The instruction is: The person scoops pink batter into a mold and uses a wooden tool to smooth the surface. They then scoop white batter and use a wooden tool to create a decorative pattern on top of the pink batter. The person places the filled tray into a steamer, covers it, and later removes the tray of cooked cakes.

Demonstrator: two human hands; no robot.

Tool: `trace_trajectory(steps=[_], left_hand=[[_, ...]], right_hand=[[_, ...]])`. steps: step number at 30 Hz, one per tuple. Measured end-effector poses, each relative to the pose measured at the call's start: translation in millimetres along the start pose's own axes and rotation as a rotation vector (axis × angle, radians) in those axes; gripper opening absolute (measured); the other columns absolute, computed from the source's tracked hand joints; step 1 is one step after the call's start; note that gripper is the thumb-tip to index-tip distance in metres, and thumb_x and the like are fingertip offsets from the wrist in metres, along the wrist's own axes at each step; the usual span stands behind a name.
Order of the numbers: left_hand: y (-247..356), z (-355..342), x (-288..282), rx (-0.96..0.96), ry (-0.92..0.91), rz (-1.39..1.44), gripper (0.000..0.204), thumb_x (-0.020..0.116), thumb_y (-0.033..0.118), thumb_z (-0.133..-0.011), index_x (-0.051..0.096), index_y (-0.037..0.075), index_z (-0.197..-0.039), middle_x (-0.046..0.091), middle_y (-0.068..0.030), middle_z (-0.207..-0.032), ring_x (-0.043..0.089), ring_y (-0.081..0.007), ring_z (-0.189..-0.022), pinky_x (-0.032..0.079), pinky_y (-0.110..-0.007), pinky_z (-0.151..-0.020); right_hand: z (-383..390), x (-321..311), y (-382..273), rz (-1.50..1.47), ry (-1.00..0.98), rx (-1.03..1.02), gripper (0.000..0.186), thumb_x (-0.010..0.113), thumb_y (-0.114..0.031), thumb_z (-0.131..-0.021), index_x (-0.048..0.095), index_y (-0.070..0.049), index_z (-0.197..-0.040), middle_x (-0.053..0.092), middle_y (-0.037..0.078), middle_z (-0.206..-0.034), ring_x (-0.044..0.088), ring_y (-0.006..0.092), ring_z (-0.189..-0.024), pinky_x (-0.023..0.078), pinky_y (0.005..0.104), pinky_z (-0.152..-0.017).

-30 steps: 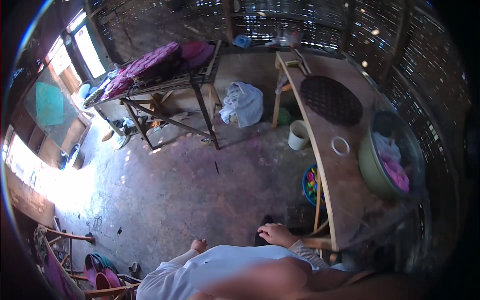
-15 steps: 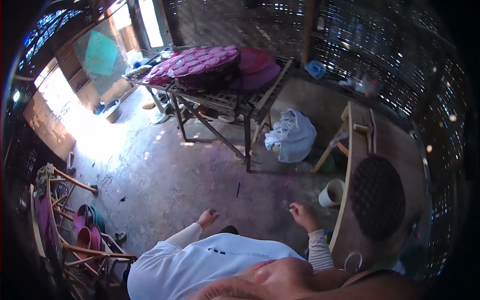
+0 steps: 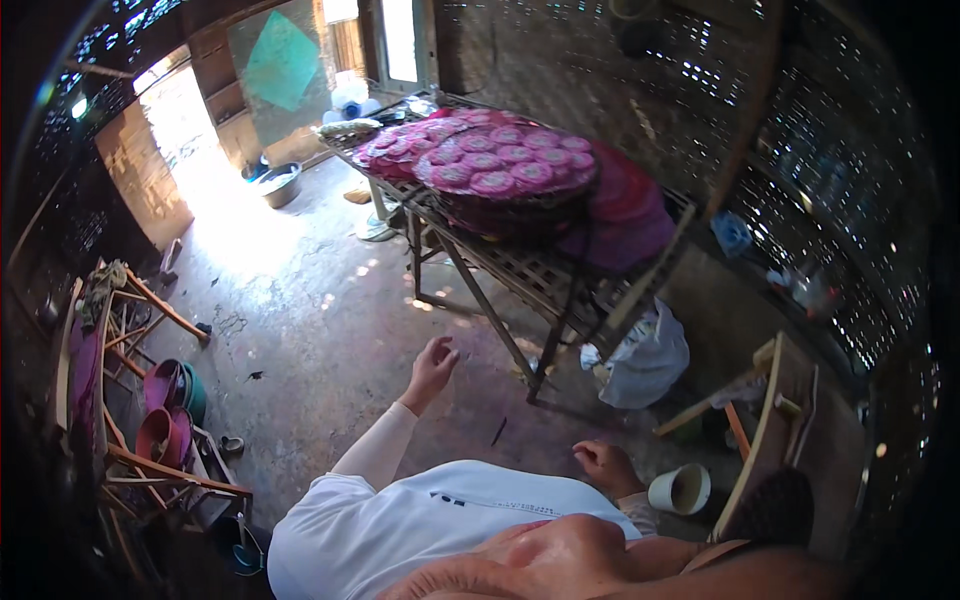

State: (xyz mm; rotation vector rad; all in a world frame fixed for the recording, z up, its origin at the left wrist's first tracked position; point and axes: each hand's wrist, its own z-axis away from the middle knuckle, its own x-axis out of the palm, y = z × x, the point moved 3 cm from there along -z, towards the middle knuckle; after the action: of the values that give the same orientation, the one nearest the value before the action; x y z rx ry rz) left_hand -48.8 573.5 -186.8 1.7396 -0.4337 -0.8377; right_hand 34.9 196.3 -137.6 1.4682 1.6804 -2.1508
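Note:
My left hand (image 3: pixel 433 372) is stretched out over the floor in front of me, with its fingers loosely bent and apart. It holds nothing and is nearest to the slatted wooden table (image 3: pixel 660 292). On that table lie round trays of pink pieces (image 3: pixel 510 165) with paler centres, and purple and red round sheets (image 3: pixel 630 210) lie beside them. My right hand (image 3: pixel 607 465) hangs lower, near the white bucket (image 3: pixel 680 489). Its fingers are slightly bent, and nothing shows in them.
A white sack (image 3: pixel 645 360) stands on the floor by the table's right end. To the right is a wooden bench (image 3: pixel 765 430) with a dark woven round (image 3: pixel 775 510). Wooden frames (image 3: pixel 180 485) and pink and green basins (image 3: pixel 165 385) stand at left. Daylight enters through a doorway (image 3: pixel 190 120).
My view has turned left and the table has come nearer. My left hand has reached forward, while my right hand has dropped lower in view.

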Motion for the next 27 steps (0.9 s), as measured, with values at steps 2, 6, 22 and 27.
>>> trace_trajectory(steps=[2, 6, 22, 27], left_hand=[[21, -41, -24, 0.086, 0.092, 0.047, 0.030, 0.062, 0.015, -0.080, 0.055, 0.007, -0.108, 0.060, -0.0041, -0.076, 0.058, -0.0117, -0.074, 0.045, -0.026, -0.066], [72, -108, -71, 0.186, 0.190, 0.180, 0.025, 0.059, 0.012, -0.082, 0.056, 0.005, -0.105, 0.059, -0.0021, -0.076, 0.056, -0.0085, -0.073, 0.043, -0.024, -0.065], [76, -377, -130, 0.163, 0.032, 0.296, 0.035, 0.053, 0.028, -0.090, 0.048, 0.002, -0.113, 0.054, -0.0021, -0.098, 0.047, -0.0102, -0.093, 0.036, -0.026, -0.083], [85, -405, -121, 0.106, -0.174, 0.253, 0.036, 0.048, 0.033, -0.092, 0.051, 0.002, -0.111, 0.053, -0.0015, -0.098, 0.046, -0.0108, -0.094, 0.034, -0.025, -0.085]], right_hand=[[-45, -21, -6, 0.039, 0.038, -0.105, 0.017, 0.060, -0.017, -0.079, 0.064, -0.004, -0.090, 0.063, 0.014, -0.081, 0.062, 0.0267, -0.073, 0.047, 0.0332, -0.064], [-131, -89, -67, 0.071, 0.326, -0.260, 0.012, 0.061, -0.015, -0.079, 0.062, -0.002, -0.078, 0.060, 0.013, -0.069, 0.060, 0.0288, -0.065, 0.045, 0.0339, -0.058], [-374, -181, -130, 0.304, 0.761, -0.239, 0.012, 0.063, -0.014, -0.079, 0.060, -0.005, -0.087, 0.057, 0.007, -0.069, 0.056, 0.0170, -0.058, 0.042, 0.0275, -0.053], [-434, -174, -116, 0.374, 0.676, -0.067, 0.011, 0.063, -0.017, -0.077, 0.063, -0.007, -0.084, 0.057, 0.008, -0.074, 0.058, 0.0240, -0.066, 0.044, 0.0335, -0.058]])
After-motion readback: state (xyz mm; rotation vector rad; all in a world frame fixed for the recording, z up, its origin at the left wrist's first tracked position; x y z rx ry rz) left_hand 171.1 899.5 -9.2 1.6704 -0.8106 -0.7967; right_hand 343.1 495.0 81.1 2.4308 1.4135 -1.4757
